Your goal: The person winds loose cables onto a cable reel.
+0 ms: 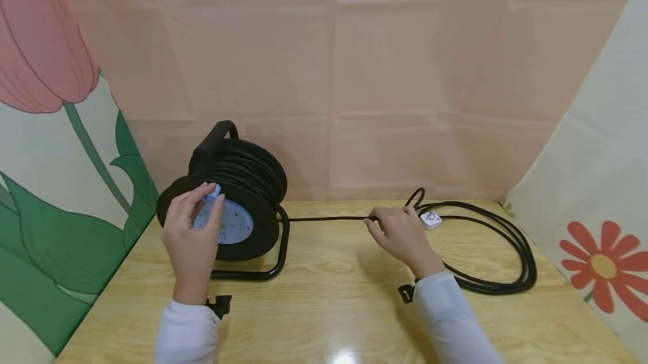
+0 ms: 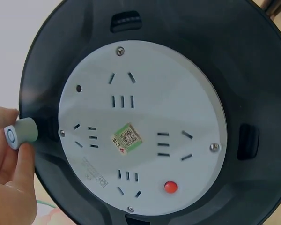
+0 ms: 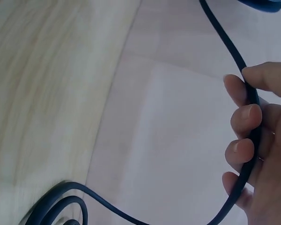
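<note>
A black cable reel stands on its tubular frame at the left of the table. Its round socket panel, light-coloured with slots and a red button, faces my left wrist camera. My left hand pinches the small blue crank knob at the reel's rim between thumb and fingers. From the reel, a black cable runs straight to the right into my right hand. There, thumb and curled fingers grip the cable, as the right wrist view shows. Beyond that hand, the cable continues into loose coils.
A white plug lies by the coils, just past my right hand. The wooden table ends at a pink backdrop. Flower-printed sheets flank it, a tulip one at left and a red-flowered one at right.
</note>
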A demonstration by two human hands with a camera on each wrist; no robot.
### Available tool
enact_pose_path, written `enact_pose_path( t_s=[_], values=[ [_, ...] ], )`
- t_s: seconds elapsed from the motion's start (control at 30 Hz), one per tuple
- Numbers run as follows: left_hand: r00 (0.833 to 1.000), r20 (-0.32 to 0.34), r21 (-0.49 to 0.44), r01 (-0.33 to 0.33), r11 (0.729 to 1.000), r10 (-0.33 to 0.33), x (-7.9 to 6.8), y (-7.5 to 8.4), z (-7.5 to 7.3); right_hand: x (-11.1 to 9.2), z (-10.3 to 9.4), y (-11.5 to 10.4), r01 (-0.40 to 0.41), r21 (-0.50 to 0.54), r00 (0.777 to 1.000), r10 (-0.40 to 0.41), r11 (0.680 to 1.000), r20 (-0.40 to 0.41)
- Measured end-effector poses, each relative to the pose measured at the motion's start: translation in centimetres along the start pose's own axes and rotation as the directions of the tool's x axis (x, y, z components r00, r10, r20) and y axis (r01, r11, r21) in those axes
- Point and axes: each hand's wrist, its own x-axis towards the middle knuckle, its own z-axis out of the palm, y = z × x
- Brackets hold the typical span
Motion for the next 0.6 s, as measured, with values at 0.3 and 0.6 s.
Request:
enact_pose_path(
  t_s=[0.3, 0.6],
  values=[
    [0.995, 0.042, 0.043, -0.095, 0.994, 0.094, -0.7, 0.5, 0.9, 0.9, 0.2, -1.1, -0.043, 0.069, 0.996, 0.037, 0.997, 0.086],
    [0.989, 0.081, -0.009, -0.126, 0.992, 0.126, -1.0, 1.0, 1.5, 1.4, 0.9, -2.6, -0.048, -0.022, 0.998, 0.049, 0.999, 0.034]
  ],
)
